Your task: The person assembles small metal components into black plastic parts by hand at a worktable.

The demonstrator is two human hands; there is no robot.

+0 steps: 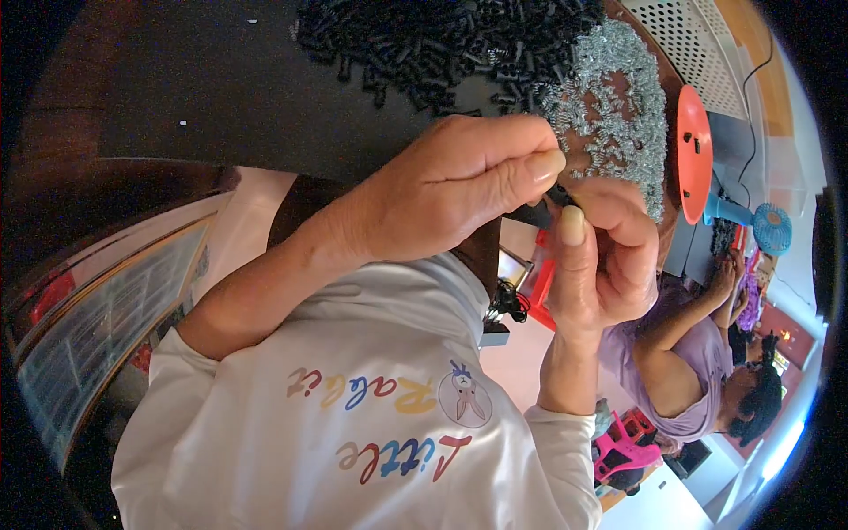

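Both hands meet just in front of the chest, above the near edge of the dark work table. The left hand is closed, thumb pressed against curled fingers, pinching one end of a small black plastic part; the right hand is closed too, its thumb upright against the forefinger on the same piece. Only a sliver of the part shows between the fingertips, so its exact shape cannot be told.

Behind the hands lies a heap of short black plastic tubes, and just to its right, touching it, a tangled heap of small silvery wire coil springs. An orange round disc on a stand rises beside the springs.

The black part looks very light, stiff and smooth, likely to slip or flick away, so a fingertip pinch on its two ends suits it best. The springs look light and springy, prone to snag on each other, and are best lifted singly by one end

A co-worker in a lilac shirt sits well apart on the right
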